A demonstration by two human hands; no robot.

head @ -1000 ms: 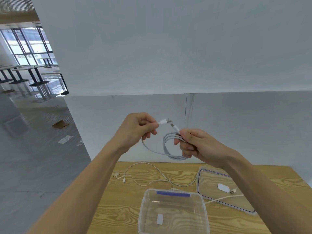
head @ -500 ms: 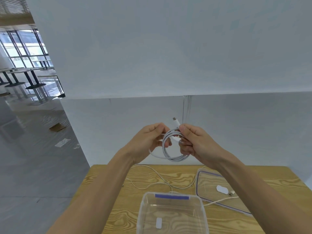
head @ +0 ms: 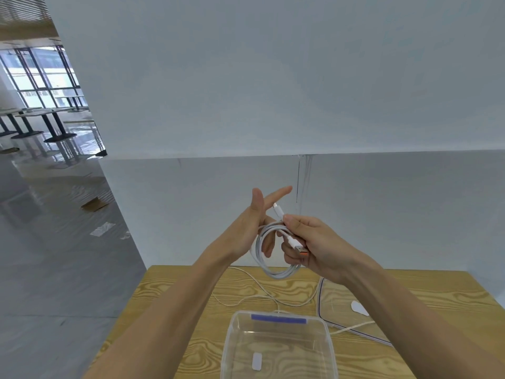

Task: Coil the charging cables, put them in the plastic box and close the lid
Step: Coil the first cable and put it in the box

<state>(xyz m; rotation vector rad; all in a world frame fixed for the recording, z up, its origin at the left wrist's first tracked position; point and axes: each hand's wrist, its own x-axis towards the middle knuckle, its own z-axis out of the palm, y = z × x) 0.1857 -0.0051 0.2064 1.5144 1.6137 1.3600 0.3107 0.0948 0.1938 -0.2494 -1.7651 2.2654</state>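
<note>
Cable — white, coiled — hangs pinched in the right hand above the table; left hand, fingers straight, seemingly threaded through the loop. Plastic box sits open at six o'clock.

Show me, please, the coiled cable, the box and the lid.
coiled cable (head: pixel 276 274): head view, bottom bend of the loops.
box (head: pixel 278 318): head view, blue strip on the far wall.
lid (head: pixel 337 299): head view, clear panel near its left edge.
</note>
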